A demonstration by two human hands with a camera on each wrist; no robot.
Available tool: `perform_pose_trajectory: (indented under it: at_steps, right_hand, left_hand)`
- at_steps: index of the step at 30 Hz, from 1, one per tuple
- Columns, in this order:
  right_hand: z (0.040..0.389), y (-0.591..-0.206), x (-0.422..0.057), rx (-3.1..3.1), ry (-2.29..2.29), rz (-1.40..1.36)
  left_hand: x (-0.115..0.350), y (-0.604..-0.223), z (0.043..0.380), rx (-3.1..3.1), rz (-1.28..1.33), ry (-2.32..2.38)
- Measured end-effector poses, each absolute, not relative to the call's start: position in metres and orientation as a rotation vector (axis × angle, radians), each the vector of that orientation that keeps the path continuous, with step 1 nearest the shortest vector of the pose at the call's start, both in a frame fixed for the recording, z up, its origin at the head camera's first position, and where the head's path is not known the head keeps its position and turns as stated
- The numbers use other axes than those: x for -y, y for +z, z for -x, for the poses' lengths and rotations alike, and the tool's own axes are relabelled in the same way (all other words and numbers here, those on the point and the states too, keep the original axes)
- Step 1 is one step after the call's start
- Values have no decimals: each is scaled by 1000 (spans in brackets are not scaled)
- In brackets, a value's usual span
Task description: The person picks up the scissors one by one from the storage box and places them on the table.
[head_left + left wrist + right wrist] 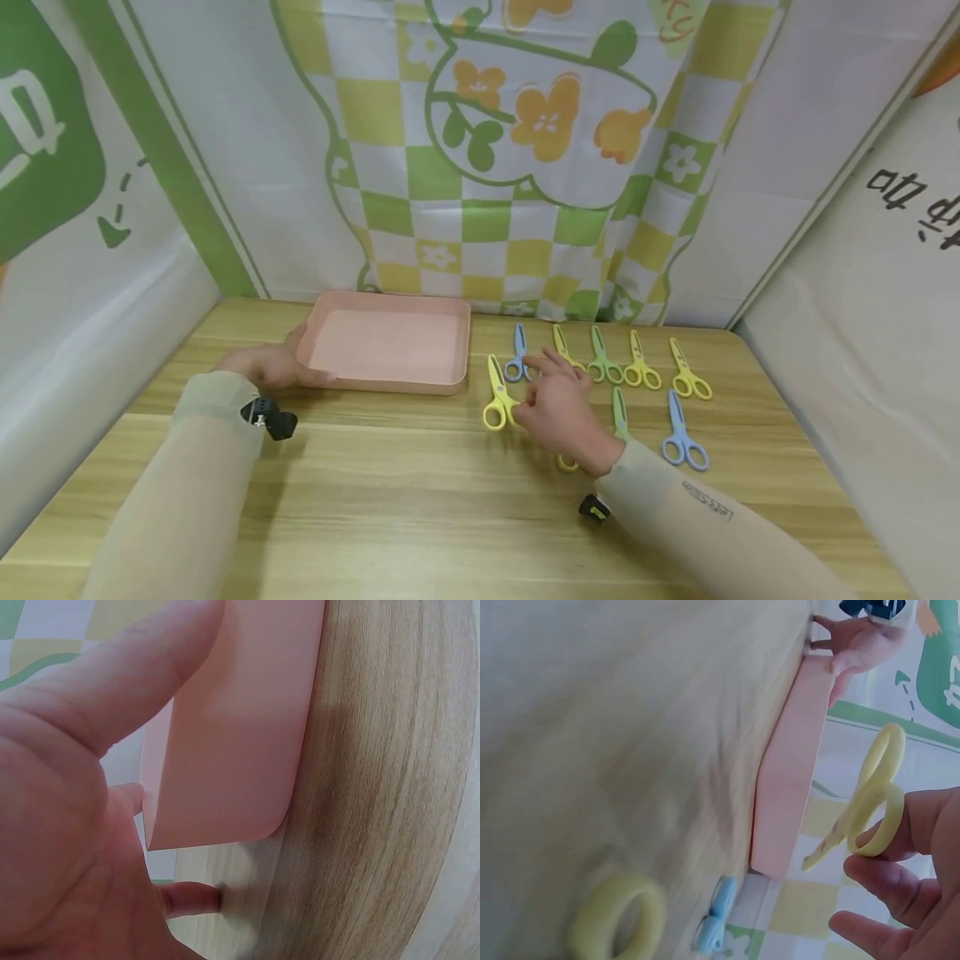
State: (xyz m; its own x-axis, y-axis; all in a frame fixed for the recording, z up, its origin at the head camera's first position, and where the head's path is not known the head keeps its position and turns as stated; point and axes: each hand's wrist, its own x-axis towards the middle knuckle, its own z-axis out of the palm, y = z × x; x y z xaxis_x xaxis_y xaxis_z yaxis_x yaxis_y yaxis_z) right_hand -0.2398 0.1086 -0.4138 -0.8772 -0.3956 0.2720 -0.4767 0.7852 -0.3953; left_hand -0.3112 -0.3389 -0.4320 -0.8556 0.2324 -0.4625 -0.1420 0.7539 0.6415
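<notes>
My right hand [561, 408] is raised over the table and pinches yellow scissors [498, 394] by one handle loop, blades pointing away. The right wrist view shows the loop between thumb and finger, other fingers spread. At the left end of a shallow pink tray [390, 343], my left hand [272, 365] rests with fingers spread. Its straight thumb [142, 675] lies over the near rim, and a fingertip touches the table by the tray's corner. Under my right hand another yellow pair of scissors [567, 463] is mostly hidden.
Right of the tray lie blue scissors [519, 354], green scissors [603, 363] and several yellow ones in a back row. Nearer are other green scissors [618, 412] and blue scissors [677, 433]. A checkered curtain [480, 225] hangs behind the wooden table [390, 500].
</notes>
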Motion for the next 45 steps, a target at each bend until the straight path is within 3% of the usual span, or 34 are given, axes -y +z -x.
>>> perform_pose_trajectory:
  at_steps: [5, 12, 30, 38, 45]
  right_hand:
    - [228, -419, -125, 2833, 580, -683]
    - [219, -426, -136, 2946, 444, -612]
    - [226, -433, -128, 3008, 272, -571]
    - [226, -431, -125, 3000, 188, -590]
    - [227, -428, -125, 2974, 176, -620]
  left_hand:
    - [346, -443, 320, -2417, -66, 980]
    - [337, -425, 308, -2410, -85, 986]
    - [345, -438, 314, -2437, -59, 951]
    - [334, -416, 301, -2376, -49, 1045]
    - [350, -436, 317, -2402, -31, 1002]
